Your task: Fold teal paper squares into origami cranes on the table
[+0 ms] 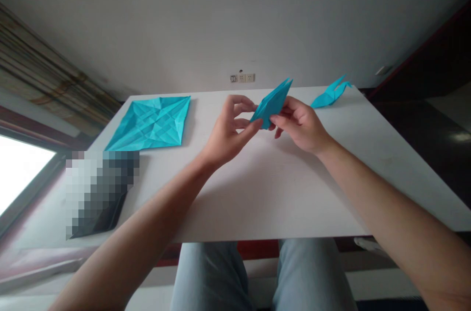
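A folded piece of blue origami paper is held up over the table, its pointed tips leaning up and to the right. My left hand grips its lower left edge, thumb in front and fingers behind. At the lower right edge, my right hand pinches the same paper between thumb and fingers. To the right, near the table's back edge, stands a finished-looking blue paper crane. A creased, unfolded blue sheet lies flat at the back left.
The white table spans the space before my knees. A dark flat object, mostly pixelated, lies at its left front. Behind is a wall with sockets; a curtain and bright window are on the left.
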The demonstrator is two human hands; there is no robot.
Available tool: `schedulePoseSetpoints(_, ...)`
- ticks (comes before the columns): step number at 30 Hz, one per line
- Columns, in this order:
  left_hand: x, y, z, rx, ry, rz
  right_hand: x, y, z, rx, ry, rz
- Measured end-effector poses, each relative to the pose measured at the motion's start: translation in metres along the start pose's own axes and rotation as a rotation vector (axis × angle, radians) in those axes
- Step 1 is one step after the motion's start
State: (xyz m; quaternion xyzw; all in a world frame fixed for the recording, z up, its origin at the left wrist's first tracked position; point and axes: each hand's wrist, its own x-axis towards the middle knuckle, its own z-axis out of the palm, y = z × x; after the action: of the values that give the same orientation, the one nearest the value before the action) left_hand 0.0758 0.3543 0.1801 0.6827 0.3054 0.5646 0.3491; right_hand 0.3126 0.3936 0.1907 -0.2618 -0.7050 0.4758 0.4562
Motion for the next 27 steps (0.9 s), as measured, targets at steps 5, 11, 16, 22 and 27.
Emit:
schedulePoseSetpoints(5,0.003,-0.002,-0.001,-0.046,-0.019,-0.03,0.0,0.0,-0.003,-0.008,0.035,0.009)
schedulePoseSetpoints(11,0.006,0.003,0.001,-0.125,-0.003,-0.057,0.001,-0.003,-0.003,0.006,0.038,0.016)
schedulePoseSetpoints(16,0.007,0.006,0.001,-0.166,-0.016,-0.08,0.002,-0.002,-0.003,0.034,0.036,0.009)
schedulePoseSetpoints(22,0.009,0.002,0.0,-0.211,-0.026,-0.102,0.001,-0.004,-0.004,0.05,0.015,0.012)
schedulePoseSetpoints(27,0.011,-0.001,-0.001,-0.251,-0.023,-0.067,0.001,-0.004,-0.003,0.089,-0.016,0.013)
